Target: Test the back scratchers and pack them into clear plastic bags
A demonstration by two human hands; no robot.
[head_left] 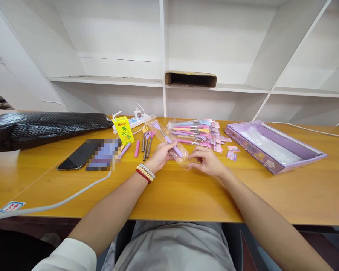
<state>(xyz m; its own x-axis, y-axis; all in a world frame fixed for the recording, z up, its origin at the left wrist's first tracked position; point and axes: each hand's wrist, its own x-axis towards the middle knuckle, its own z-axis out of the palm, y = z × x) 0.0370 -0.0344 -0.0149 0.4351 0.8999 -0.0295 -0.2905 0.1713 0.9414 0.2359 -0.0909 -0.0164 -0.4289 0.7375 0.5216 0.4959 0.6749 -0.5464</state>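
Note:
My left hand (161,155) is closed around a clear plastic bag (183,159) with a purple back scratcher (168,140) inside. Its claw end points away from me, and its handle lies toward my right hand. At the bag's near end, my right hand (207,161) has its fingers curled and pinched at the plastic edge. Left of the bag lie several loose claw heads on metal rods (147,145). A pink handle (137,148) and a purple handle (125,149) rest beside them. Behind my hands is a pile of bagged back scratchers (197,131) with pink cards.
Two small cards (231,155) lie near a purple display box (260,150) at right. At left are a yellow tea carton (123,130), two phones (76,155), a power strip (137,121), a black wrapped bundle (45,128) and a white cable (73,195). White shelves (115,79) stand behind the table.

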